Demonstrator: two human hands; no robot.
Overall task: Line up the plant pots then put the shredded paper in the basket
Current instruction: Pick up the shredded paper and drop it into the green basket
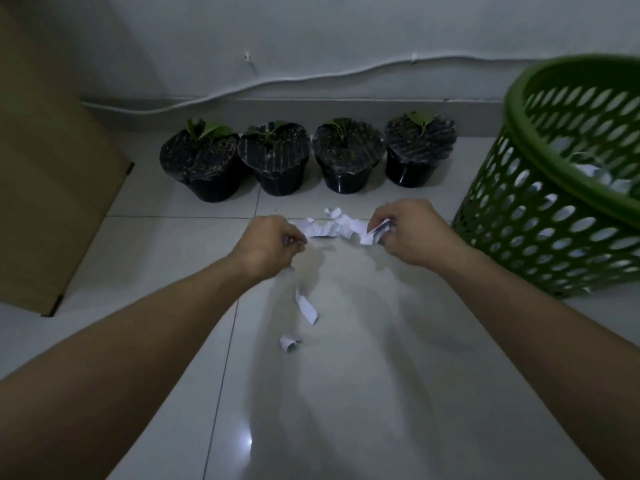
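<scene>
- The four plant pots [304,157] stand side by side in a row along the base of the wall, so the lining-up part looks done; what remains is the paper.
- The right hand [408,230] is closed around a bunch of shredded paper [372,233], fingers curled over it, probably to carry a full handful in one trip.
- The left hand [273,244] is curled shut too, with a scrap of white showing at its fingertips and another below the palm; it seems to be pinching up pieces.
- A loose cluster of strips [332,226] lies on the floor [381,375] between the two hands, touching or nearly touching both.
- Two stray pieces [306,304] lie nearer the person, below the left hand and apart from it.
- The green basket [554,209] stands just right of the right hand, tilted in this view, with white paper already visible through its holes, so the drop is a short reach.
</scene>
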